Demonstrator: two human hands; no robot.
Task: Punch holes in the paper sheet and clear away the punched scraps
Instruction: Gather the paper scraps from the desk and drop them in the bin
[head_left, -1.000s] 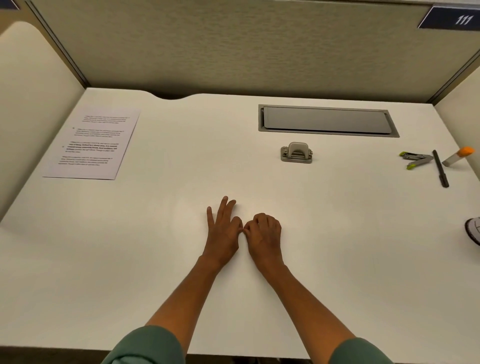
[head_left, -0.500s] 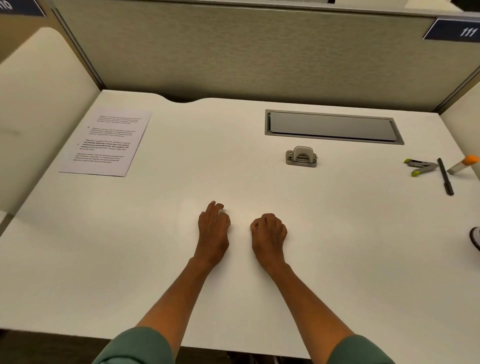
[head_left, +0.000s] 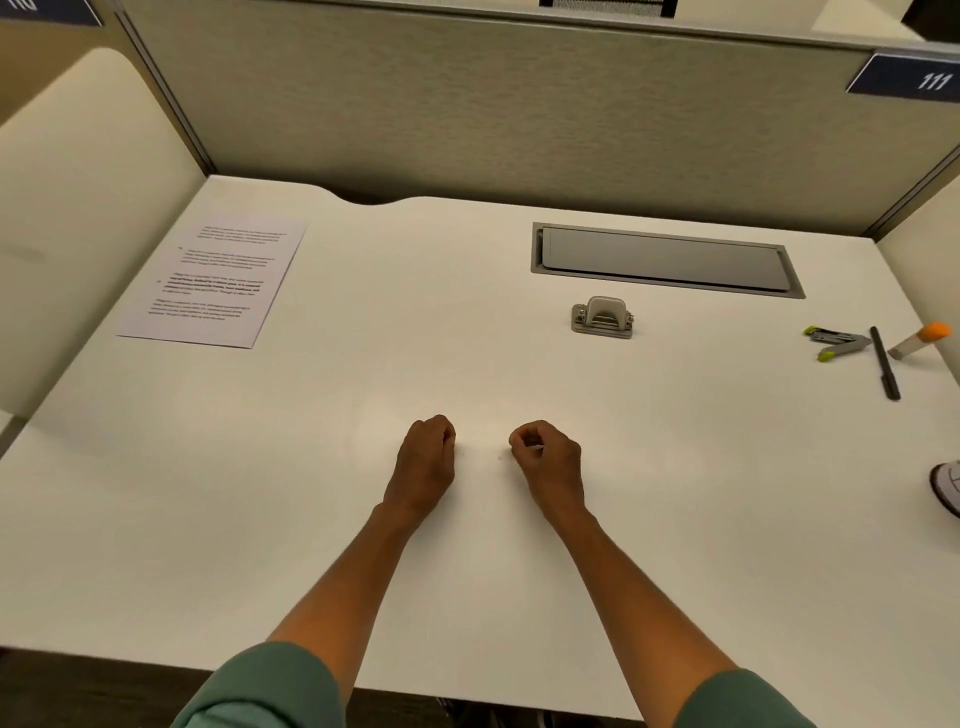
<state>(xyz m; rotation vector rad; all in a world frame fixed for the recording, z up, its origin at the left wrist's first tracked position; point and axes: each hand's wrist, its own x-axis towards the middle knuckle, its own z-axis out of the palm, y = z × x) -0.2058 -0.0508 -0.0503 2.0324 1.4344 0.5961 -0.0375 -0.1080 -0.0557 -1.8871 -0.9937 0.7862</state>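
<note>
Both hands low on the white desk, side by side, a gap between them. Left hand: fingers curled under into a loose fist; whether anything is inside I cannot tell. Right hand: fingers curled too, thumb and fingertips pinched together near a pale fleck that may be a scrap, too small for me to confirm. One or two tiny pale specks on the desk in the gap, just left of the right hand. My read: scrap-clearing step, gathering bits by pinch. Hole punch stands well beyond the right hand, untouched. Printed paper sheet lies flat far up and left of the left hand; holes in it not discernible from here. Stapler, black pen and orange-capped glue stick sit far right of the right hand. Next move, as I judge it: a fine fingertip pinch or a flat sweep on the remaining specks, white on white, easy to miss; then carry them off the desk. No bin in view.
</note>
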